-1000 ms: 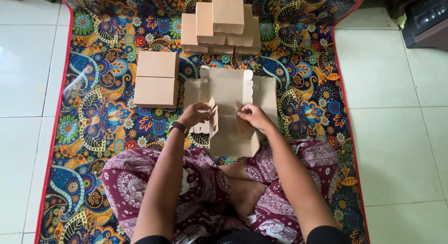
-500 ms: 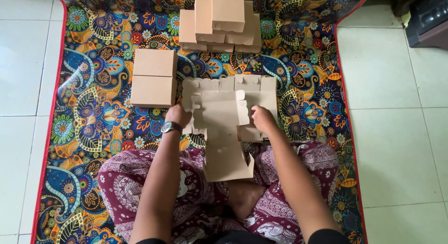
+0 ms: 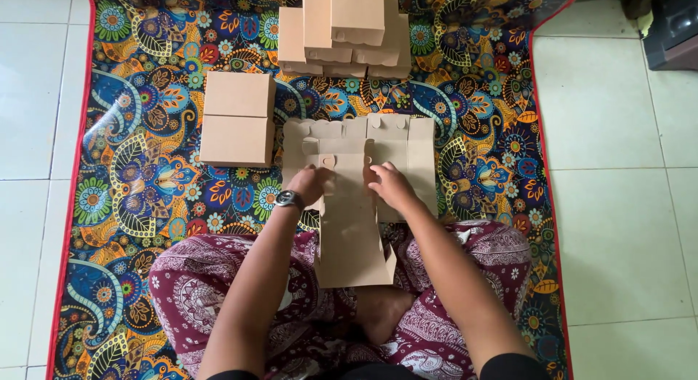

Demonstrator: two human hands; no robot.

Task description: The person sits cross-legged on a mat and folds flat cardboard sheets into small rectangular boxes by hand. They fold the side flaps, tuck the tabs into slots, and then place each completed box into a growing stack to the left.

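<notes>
Both hands, left hand [image 3: 311, 185] and right hand [image 3: 387, 185], now press flat (fingers spread) the cardboard blank [image 3: 350, 227], lengthwise toward the lap.

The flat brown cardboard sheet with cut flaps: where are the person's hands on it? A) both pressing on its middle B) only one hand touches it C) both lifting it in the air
A: the left hand and right hand both rest on the middle of the flat brown cardboard sheet, which lies on the colourful patterned mat.

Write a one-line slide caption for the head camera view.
Seated on a patterned mat, both hands, left and right, press a flat cardboard box blank beside folded boxes.
</notes>
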